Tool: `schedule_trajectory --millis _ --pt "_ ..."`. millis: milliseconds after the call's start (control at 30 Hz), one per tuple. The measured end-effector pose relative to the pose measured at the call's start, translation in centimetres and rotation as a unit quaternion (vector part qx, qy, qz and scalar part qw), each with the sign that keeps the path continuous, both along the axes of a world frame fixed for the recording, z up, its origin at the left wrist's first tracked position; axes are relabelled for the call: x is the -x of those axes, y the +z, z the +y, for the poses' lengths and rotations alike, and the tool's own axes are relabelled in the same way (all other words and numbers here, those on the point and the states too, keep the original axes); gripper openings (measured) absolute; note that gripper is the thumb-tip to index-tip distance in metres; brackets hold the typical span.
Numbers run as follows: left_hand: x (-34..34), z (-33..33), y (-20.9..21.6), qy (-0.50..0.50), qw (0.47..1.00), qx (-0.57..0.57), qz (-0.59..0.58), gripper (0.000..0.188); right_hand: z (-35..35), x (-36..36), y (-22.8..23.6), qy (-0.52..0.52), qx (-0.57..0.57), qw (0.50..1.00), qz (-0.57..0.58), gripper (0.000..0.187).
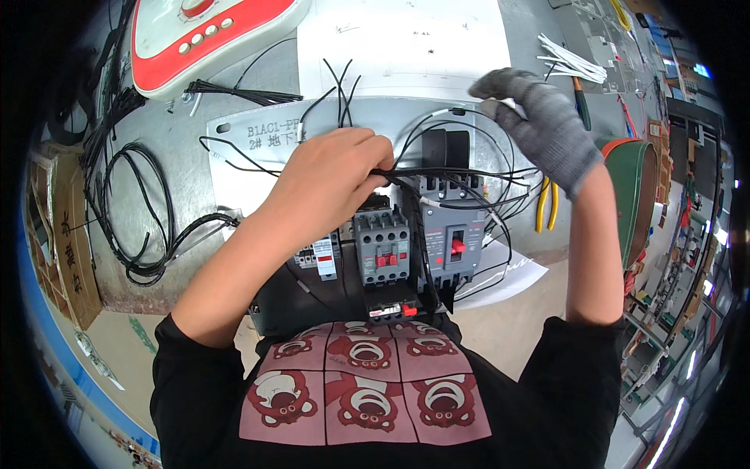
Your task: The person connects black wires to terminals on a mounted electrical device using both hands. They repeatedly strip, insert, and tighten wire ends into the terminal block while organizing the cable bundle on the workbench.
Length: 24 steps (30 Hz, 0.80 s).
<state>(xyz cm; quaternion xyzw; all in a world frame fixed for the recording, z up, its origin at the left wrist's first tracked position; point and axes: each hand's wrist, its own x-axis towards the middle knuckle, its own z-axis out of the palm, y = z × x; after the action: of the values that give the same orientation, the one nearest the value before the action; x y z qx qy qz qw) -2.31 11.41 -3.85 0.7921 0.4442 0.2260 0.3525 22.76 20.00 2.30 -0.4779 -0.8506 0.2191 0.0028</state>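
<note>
My bare left hand (340, 168) is closed around a bundle of black wires (426, 173), above a metal mounting plate (234, 117). Loose wire ends fan out on both sides of it. Below the bundle sit a grey contactor (383, 246) with a red part and a larger grey circuit breaker (457, 246) with a red toggle. A small white-and-blue module (325, 258) stands left of the contactor. My right hand (539, 117), in a grey knitted glove, hovers beyond the breaker at the right, fingers curled and their tips apart. Black wires loop just below its thumb.
Pliers with yellow handles (547, 207) and a screwdriver (581, 102) lie at the right, near white strips (574, 59) and a green bin (637, 187). Coiled black wire (164, 211) lies left. Behind are a white sheet (398, 47) and a red-and-white machine (176, 47).
</note>
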Motion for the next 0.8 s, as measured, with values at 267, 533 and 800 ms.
schedule_trajectory --millis 267,533,800 --pt "1.3 -0.8 0.6 0.055 0.998 0.008 -0.014 0.022 1.3 1.7 -3.5 0.152 -0.066 0.981 -0.102 0.037" --pt "1.2 -0.6 0.5 0.000 0.999 -0.034 0.029 0.014 2.4 3.2 -2.3 0.151 0.061 0.986 0.034 0.030" --pt "0.4 0.3 -0.2 -0.032 0.999 0.011 0.028 0.011 3.2 7.5 -0.7 0.231 0.082 0.966 -0.088 0.014"
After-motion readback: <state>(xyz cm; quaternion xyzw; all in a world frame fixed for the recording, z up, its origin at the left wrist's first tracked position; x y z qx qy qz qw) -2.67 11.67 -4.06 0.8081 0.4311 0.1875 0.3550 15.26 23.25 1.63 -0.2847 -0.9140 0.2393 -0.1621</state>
